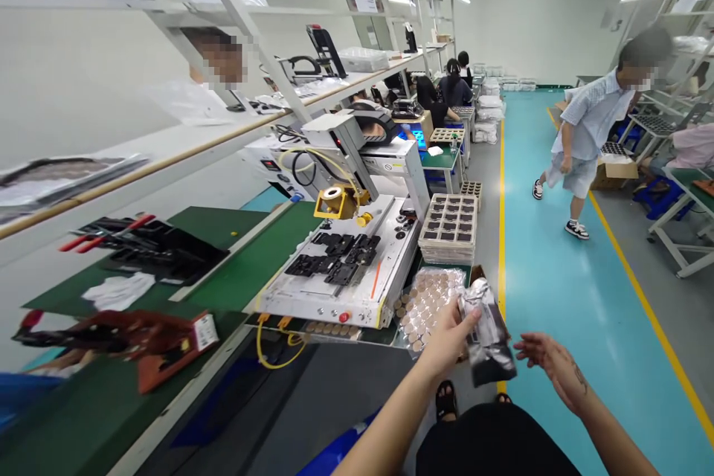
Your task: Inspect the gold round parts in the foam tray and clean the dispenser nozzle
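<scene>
My left hand [454,331] grips the upper left side of a silvery foil bag [486,335], thumb on its front. The bag hangs upright, creased, and what is inside it cannot be made out. To its right, apart from it, my right hand [550,364] is in the air with fingers spread and nothing in them. Behind my left hand lies a clear sheet of round tan discs [427,301]. Beyond that stands a stack of trays [449,227] with dark parts in the top one's compartments. A brown cardboard box [477,275] shows partly behind the bag.
A white benchtop machine [329,305] with black fixtures [338,256] stands to the left. Red-handled clamps [161,245] and a brown fixture [167,353] rest on the green bench. A person [591,126] walks in the blue aisle [535,238]. Others sit farther back.
</scene>
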`<state>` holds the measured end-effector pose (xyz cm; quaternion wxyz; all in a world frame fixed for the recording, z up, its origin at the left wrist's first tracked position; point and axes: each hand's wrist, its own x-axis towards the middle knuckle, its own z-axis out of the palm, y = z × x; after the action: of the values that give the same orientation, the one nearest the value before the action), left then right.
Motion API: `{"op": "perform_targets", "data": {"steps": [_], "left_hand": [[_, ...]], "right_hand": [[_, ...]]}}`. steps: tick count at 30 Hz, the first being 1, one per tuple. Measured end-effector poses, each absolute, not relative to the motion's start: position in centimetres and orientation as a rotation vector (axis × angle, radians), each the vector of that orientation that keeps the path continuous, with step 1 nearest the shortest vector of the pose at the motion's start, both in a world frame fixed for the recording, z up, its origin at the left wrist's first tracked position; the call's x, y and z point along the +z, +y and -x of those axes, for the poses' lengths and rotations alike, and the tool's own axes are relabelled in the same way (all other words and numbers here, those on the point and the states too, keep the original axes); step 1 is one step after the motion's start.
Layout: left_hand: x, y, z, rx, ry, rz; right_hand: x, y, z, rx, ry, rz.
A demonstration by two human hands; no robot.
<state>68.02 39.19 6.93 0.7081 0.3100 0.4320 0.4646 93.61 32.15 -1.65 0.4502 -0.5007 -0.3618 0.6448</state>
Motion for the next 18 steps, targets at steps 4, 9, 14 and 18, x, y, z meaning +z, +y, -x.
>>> {"op": "perform_targets", "data": {"steps": [4,9,14,18], "left_hand": [[8.8,41.6,-65.2,0.758,0.881,-0.987],[8.7,42.5,-65.2,0.576,0.793,-1.057],[8.6,42.3,-64.8,0.409,0.737,-1.146],[9.9,42.4,-63.0,0.330,0.703,-1.358]], "right_hand": [[2.8,35.3,-94.1,1.122,-1.394,1.371],[9.6,38.0,-91.6,0.751,-1.964,1.082],[11.6,38.8,-89.6,0.924,-2.063,0.928],[10.7,38.1,-89.0,1.122,-1.983,1.145]]}}
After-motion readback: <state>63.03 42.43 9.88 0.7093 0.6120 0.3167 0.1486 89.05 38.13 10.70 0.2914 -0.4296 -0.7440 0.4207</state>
